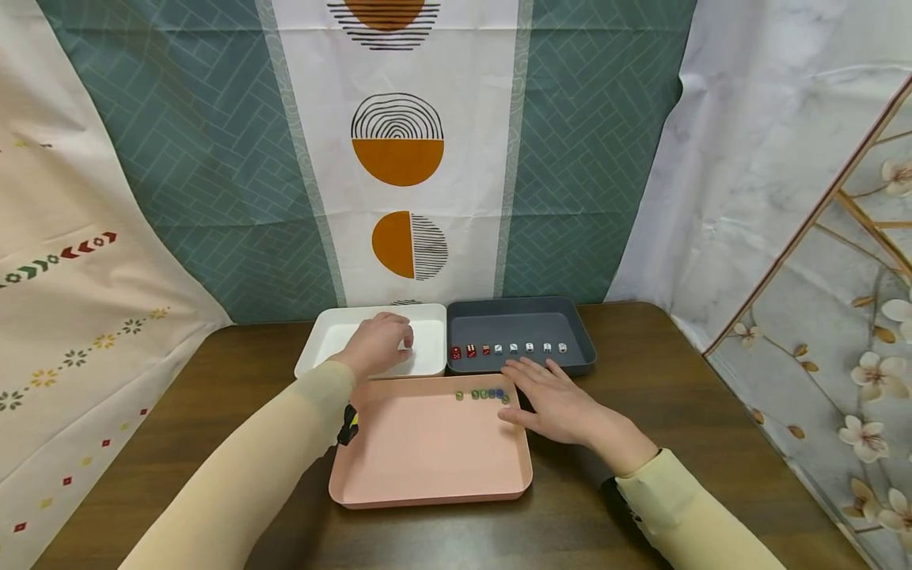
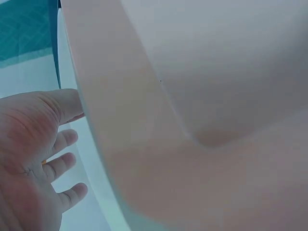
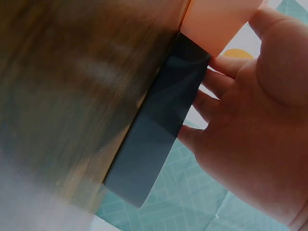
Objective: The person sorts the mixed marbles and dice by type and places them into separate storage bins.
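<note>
My left hand [image 1: 380, 346] reaches over the white tray [image 1: 430, 314], its fingers bent downward. In the left wrist view the thumb and forefinger tips are hidden behind a tray rim, so I cannot tell whether they pinch anything. My right hand [image 1: 552, 402], palm down with fingers spread, lies over the right edge of the pink tray [image 1: 427, 459]. Its fingertips reach the near wall of the dark grey tray [image 3: 149, 130]. Several small green and blue glass marbles [image 1: 484, 393] line the pink tray's far side. In the grey tray, 3 red dice [image 1: 471, 351] and several white dice [image 1: 530, 347] form a row.
The white and grey trays stand side by side at the back, with the pink one in front. All stand on a brown wooden table [image 1: 677, 412]. A patterned curtain [image 1: 399, 158] hangs behind, and floral panels [image 1: 855, 356] flank the right side.
</note>
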Demonstrator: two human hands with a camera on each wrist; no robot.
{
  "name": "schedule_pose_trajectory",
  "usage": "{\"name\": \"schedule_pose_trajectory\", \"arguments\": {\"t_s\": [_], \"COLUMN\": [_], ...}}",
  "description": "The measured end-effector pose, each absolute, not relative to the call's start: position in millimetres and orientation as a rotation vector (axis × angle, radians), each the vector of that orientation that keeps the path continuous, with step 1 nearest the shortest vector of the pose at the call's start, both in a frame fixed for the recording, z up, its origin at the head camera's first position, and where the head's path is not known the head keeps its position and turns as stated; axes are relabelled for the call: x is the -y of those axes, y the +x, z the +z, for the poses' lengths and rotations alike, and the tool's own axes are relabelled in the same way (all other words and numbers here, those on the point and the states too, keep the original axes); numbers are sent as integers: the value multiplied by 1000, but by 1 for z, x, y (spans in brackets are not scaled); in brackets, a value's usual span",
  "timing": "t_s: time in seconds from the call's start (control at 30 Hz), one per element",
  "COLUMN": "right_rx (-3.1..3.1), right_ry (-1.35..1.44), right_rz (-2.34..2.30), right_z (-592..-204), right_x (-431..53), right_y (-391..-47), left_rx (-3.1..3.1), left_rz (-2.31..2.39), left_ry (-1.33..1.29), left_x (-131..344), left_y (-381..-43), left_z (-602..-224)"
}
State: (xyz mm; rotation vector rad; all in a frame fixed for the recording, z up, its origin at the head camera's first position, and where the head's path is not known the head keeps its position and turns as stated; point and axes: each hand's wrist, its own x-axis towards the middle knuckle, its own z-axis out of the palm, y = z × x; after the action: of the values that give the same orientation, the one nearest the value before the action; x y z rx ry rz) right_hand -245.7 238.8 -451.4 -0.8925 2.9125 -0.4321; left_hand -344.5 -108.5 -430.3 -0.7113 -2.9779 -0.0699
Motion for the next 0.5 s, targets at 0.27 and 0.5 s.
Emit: {"name": "schedule_pose_trajectory", "arguments": {"t_s": [0.27,0.5], "right_rx": [-2903,-2910], "right_ry": [-879,-888], "right_rz": [-437,-431], "right_z": [-453,-454], "right_x": [-240,-240], "right_y": [-246,-247], "left_rx": [3030,3046], "left_rz": [-200,-270], "left_ry": [-635,-614], "left_x": [106,106], "left_y": [-350,-355], "left_z": [-441,-444]}}
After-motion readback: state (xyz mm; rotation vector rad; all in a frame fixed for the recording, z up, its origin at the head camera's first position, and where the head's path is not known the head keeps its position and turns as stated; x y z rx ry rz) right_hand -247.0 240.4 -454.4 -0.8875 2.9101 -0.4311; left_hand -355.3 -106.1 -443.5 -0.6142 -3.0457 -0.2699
